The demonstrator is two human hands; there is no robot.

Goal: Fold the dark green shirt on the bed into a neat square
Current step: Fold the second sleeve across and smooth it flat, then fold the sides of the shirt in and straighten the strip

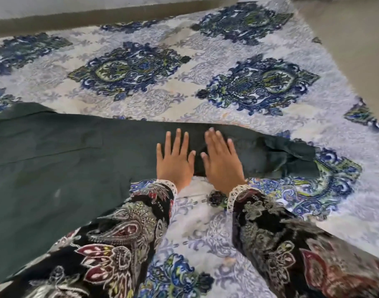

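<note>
Seen from the head camera, the dark green shirt (61, 160) is laid out on a blue-patterned bedspread (205, 82), its long axis running left to right, with the bulk spread leftward and a narrow crumpled end (292, 155) tapering off to the right. Both hands are pressed flat on that narrow part, fingers straight and slightly apart, nothing gripped. The crumpled end is judged nearer the right hand (222, 160) than the left hand (175, 160).

Bed (205, 100) covered by a pale sheet printed with blue and green medallions. Directly on it, a dark green shirt (66, 160), spread flat from the left edge across the middle, narrow wrinkled end toward the right. Floor (352, 50) beyond the bed's far right corner.
</note>
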